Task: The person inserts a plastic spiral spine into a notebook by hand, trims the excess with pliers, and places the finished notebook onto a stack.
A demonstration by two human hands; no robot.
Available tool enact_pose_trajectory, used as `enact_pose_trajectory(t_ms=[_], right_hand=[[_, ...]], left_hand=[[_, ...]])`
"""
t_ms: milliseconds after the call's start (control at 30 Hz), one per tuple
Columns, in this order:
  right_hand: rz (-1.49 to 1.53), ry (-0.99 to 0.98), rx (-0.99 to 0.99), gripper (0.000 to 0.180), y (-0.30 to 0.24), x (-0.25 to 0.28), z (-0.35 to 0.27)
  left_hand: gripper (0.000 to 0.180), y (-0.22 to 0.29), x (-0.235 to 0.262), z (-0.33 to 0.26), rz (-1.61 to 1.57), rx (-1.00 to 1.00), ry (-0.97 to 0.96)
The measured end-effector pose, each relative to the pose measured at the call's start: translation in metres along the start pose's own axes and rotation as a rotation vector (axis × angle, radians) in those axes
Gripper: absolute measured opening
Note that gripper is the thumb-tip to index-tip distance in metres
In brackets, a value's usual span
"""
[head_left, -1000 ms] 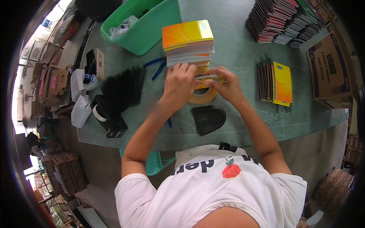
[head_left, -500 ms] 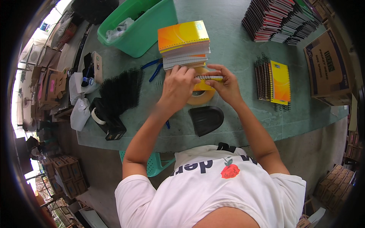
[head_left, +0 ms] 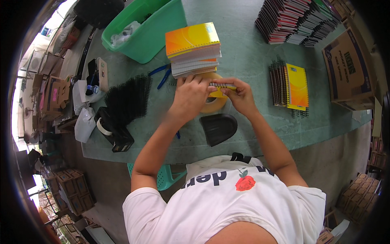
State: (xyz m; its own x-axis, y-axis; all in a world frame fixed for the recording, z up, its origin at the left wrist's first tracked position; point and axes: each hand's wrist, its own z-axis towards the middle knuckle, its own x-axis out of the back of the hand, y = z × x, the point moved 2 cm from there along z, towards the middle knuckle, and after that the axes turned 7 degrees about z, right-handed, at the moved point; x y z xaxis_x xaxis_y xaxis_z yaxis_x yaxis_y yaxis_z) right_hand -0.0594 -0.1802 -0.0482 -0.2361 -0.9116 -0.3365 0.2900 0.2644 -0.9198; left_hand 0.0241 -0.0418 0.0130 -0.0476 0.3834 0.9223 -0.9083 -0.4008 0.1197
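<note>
Both hands grip a small yellow notebook [head_left: 221, 86] with a dark spiral along its edge. My left hand [head_left: 190, 94] is closed over its left end, with the thumb at the spiral. My right hand [head_left: 240, 96] pinches the right end between thumb and fingers. Beneath the hands lies a roll of tan tape [head_left: 213, 106], partly covered. Just beyond them rises a stack of yellow-orange notebooks [head_left: 193, 38] with loose white pages below. Blue-handled pliers [head_left: 164, 77] lie left of the stack. Nearer my body is a dark curved piece [head_left: 219, 129].
Black spiral coils [head_left: 128, 97] lie at left beside a black tape dispenser [head_left: 114, 132]. A green bin [head_left: 152, 36] stands behind. To the right are spiral-bound yellow notebooks [head_left: 297, 86], a cardboard box [head_left: 348, 75] and a large notebook pile [head_left: 294, 20].
My right fingers have curled in closer along the notebook's spiral. Both hands stay on the notebook; the whole view has shifted slightly.
</note>
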Motion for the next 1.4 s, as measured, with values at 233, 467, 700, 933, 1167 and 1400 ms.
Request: enact_pose_trajectory(t_ms=[233,467,700,933,1167,1400], right_hand=[[0.030,0.007,0.000,0.017,0.007,0.003,-0.005],[0.017,0.040,-0.062,0.016,0.006,0.009,-0.010],[-0.080,0.152,0.023,0.021,0.004,0.011,-0.016],[-0.448,0.195,0.104,0.023,-0.003,0.012,-0.024],[-0.712,0.146,0.249,0.019,-0.015,0.018,-0.022],[-0.638,0.191,0.137,0.017,-0.002,0.026,-0.028]], left_hand=[[0.027,0.006,0.002,0.002,-0.029,0.014,0.023],[0.025,0.010,0.004,0.004,-0.077,0.065,-0.043],[0.024,0.006,-0.002,0.002,-0.105,0.041,-0.054],[0.023,0.011,-0.001,0.005,-0.136,0.031,-0.064],[0.028,0.014,-0.007,0.007,-0.121,-0.042,-0.094],[0.023,0.027,-0.017,0.016,-0.359,-0.068,-0.008]])
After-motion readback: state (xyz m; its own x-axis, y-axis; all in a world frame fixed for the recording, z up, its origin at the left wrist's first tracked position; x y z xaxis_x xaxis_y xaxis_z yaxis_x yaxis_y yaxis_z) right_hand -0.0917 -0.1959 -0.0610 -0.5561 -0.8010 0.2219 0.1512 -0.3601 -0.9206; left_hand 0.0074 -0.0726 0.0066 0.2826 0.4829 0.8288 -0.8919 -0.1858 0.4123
